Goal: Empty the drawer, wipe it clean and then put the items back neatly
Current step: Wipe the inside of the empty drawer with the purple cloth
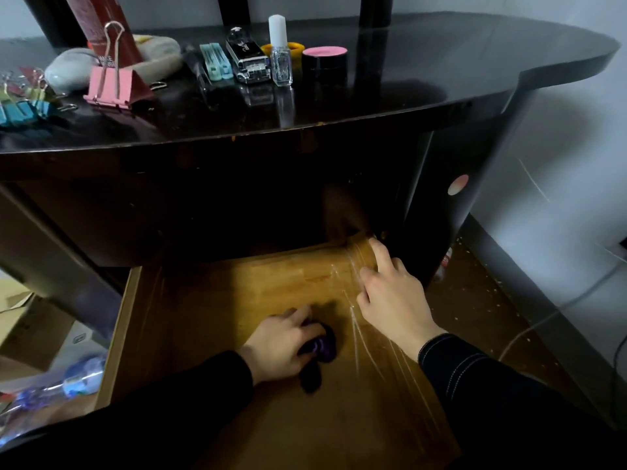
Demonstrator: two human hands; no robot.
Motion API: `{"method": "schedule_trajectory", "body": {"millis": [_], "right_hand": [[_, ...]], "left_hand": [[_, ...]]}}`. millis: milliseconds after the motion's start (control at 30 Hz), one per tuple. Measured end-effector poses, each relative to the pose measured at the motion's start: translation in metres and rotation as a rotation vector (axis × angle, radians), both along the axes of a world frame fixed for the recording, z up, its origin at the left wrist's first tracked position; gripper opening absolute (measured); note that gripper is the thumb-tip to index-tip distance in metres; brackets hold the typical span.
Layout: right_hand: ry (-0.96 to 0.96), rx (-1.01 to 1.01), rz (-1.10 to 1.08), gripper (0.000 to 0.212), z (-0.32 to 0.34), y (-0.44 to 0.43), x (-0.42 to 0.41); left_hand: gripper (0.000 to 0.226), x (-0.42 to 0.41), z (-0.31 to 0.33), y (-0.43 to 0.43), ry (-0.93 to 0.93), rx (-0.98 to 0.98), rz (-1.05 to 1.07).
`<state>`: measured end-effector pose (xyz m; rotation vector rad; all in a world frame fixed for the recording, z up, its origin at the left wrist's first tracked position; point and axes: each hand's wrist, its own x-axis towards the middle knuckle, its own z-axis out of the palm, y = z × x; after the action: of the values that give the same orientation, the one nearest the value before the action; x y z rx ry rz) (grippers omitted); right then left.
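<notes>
Drawer is pulled out and 1 dark purple thing lies mid-floor, long axis roughly front to back. Rag or item, no idea. Left hand is curled over it, so it's the nearer one. Right hand is apart at the drawer's right wall, index out on some clear film; can't tell if it's pinching it.

wooden drawer pulled open; dark purple cloth on its bottom
</notes>
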<state>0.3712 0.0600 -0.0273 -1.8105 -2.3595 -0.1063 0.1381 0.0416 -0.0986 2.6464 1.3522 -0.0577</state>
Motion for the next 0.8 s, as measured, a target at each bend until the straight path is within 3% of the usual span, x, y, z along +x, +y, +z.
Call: {"method": "schedule_trajectory", "body": {"millis": [200,367,667,800], "right_hand": [[0.032,0.004,-0.002,0.015,0.001,0.001,0.001],[0.036,-0.001,-0.004,0.014,0.002,0.001,0.001],[0.022,-0.011,0.008,0.015,0.005,-0.001,0.0],[0.01,-0.017,0.006,0.015,0.004,-0.001,-0.001]], "left_hand": [[0.04,0.031,0.006,0.09,-0.065,0.095,0.346],[0.034,0.044,-0.004,0.117,-0.122,0.104,0.508],[0.044,0.008,0.005,-0.006,-0.078,-0.155,-0.036],[0.044,-0.006,0.008,-0.035,-0.017,-0.15,-0.132]]}}
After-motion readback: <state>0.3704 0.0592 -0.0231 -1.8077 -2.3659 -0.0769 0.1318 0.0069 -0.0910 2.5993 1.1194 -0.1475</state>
